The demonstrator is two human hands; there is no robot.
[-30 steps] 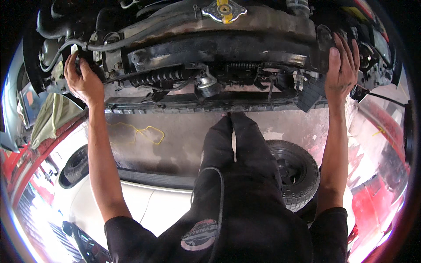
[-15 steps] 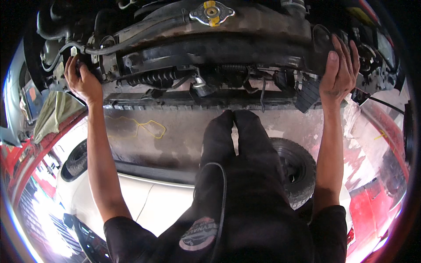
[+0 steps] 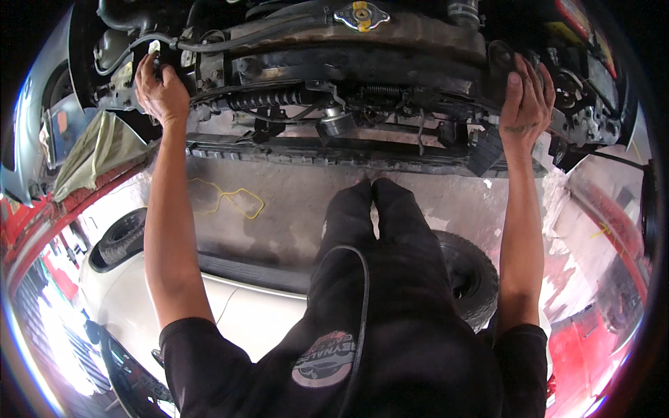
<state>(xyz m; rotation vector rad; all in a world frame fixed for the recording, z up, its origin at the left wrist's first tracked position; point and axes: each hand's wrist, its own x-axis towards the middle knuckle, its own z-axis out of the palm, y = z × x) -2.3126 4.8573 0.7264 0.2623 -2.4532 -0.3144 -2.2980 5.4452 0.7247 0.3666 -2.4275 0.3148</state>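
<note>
Both arms reach forward to the opened front of a vehicle. My left hand (image 3: 162, 94) is at the left end of the radiator (image 3: 418, 43), its fingers and thumb curled round a small dark part I cannot make out. Beside it runs a black hose (image 3: 272, 35). At the radiator's other end, my right hand (image 3: 527, 108) rests against dark parts, fingers stretched upward and slightly apart, thumb in front. Between the hands lies a dark crossbar (image 3: 362, 67). On top of the radiator sits a silver cap (image 3: 361, 16) with a yellow stripe.
Below the crossbar are a coiled spring (image 3: 268, 98), a metal cylinder (image 3: 337, 122) and a long black bumper beam (image 3: 293, 155). A yellow cord (image 3: 244, 202) lies on the floor. Behind my legs are a loose tyre (image 3: 470, 275) and a white car (image 3: 261, 320). Cloth (image 3: 94, 150) hangs at left.
My view has shifted slightly, so the radiator cap and left-side parts sit farther right and the hands appear closer together. Both hands keep their places at the radiator's ends.
</note>
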